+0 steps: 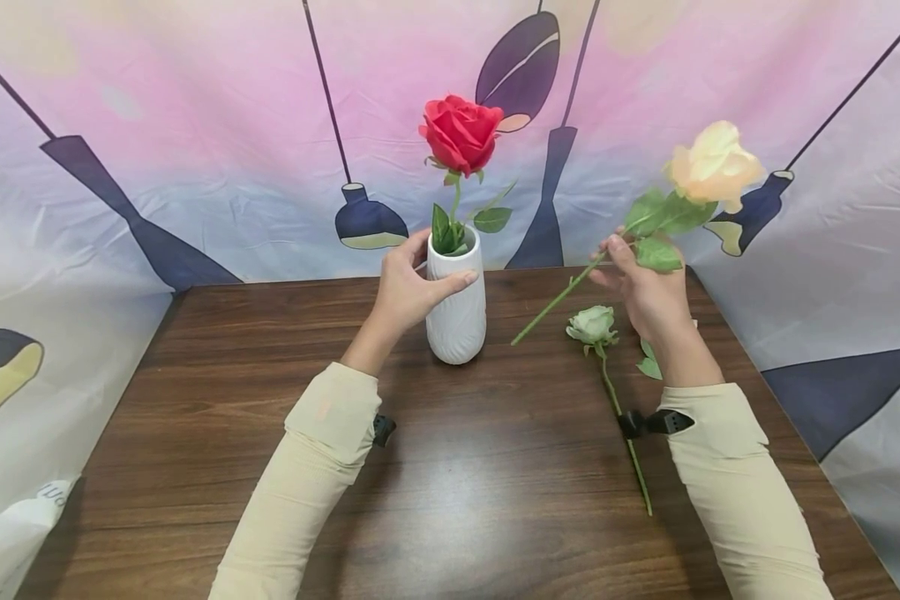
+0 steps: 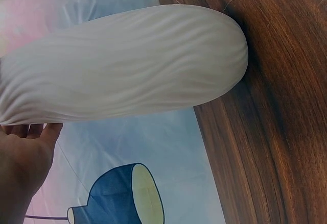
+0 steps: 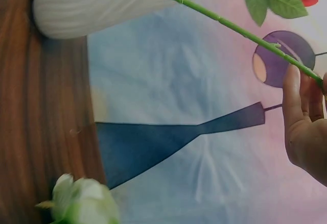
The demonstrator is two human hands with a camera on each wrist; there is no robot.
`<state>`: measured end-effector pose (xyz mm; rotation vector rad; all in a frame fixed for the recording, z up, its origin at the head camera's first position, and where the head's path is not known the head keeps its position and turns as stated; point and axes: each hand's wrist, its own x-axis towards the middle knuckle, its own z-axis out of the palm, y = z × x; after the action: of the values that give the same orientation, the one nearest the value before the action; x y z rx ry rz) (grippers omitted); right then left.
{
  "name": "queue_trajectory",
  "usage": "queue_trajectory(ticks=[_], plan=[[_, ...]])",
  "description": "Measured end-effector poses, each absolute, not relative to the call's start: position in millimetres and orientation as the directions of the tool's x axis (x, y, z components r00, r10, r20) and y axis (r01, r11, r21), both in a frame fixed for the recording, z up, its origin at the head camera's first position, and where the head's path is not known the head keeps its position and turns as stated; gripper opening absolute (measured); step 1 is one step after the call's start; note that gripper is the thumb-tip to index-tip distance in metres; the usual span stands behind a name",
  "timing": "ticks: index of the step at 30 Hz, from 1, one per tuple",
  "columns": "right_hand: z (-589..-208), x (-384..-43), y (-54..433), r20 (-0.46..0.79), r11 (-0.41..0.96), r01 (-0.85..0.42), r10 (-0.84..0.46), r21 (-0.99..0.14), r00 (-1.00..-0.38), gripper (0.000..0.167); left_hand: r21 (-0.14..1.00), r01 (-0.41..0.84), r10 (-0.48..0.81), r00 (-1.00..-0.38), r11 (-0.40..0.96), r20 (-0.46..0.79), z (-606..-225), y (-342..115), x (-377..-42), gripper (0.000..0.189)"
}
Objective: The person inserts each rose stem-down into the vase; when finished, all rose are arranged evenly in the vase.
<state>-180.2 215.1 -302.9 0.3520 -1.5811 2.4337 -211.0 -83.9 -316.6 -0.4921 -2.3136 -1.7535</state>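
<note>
A white vase (image 1: 456,321) with a wavy relief stands upright on the table, a red rose (image 1: 461,135) rising from its mouth. My left hand (image 1: 412,279) grips the vase near its rim, thumb across the front. In the left wrist view the vase's ribbed side (image 2: 127,63) fills much of the picture, fingers at its edge. My right hand (image 1: 648,287) pinches the stem of a cream-peach rose (image 1: 714,171) up in the air, its bare stem end pointing down-left toward the vase. The green stem (image 3: 219,20) crosses the right wrist view.
A pale green-white rose (image 1: 592,325) lies on the brown wooden table (image 1: 450,500) below my right hand, its stem running toward the front. More green leaves (image 1: 649,362) show by my right wrist. A patterned cloth (image 1: 232,125) hangs behind the table and at both sides.
</note>
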Motion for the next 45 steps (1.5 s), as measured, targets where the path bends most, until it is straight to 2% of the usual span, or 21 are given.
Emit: queue_trajectory(ticks=[6, 18, 32, 38, 45], plan=[[-291.1, -185.9, 206.4, 0.371, -0.463, -0.384, 0.122, -0.799, -0.921, 0.004, 0.888, 0.391, 0.146, -0.919, 0.241, 0.365, -317.1, -84.7, -212.1, 0.068], [-269.4, -193.8, 199.1, 0.382, -0.556, -0.49, 0.307, -0.671, -0.871, 0.005, 0.888, 0.387, 0.145, -0.921, 0.248, 0.362, -315.8, -83.8, -211.2, 0.068], [-232.1, -195.0, 193.3, 0.364, -0.658, -0.517, 0.369, -0.547, -0.855, 0.004, 0.89, 0.375, 0.142, -0.926, 0.258, 0.349, -317.0, -84.4, -211.3, 0.068], [-219.6, -195.9, 182.7, 0.387, -0.636, -0.518, 0.348, -0.572, -0.854, 0.003, 0.89, 0.372, 0.141, -0.928, 0.262, 0.346, -317.3, -85.1, -212.2, 0.069], [-217.8, -201.8, 171.1, 0.485, -0.503, -0.551, 0.27, -0.666, -0.832, 0.007, 0.888, 0.38, 0.145, -0.924, 0.259, 0.353, -316.9, -84.5, -211.0, 0.068]])
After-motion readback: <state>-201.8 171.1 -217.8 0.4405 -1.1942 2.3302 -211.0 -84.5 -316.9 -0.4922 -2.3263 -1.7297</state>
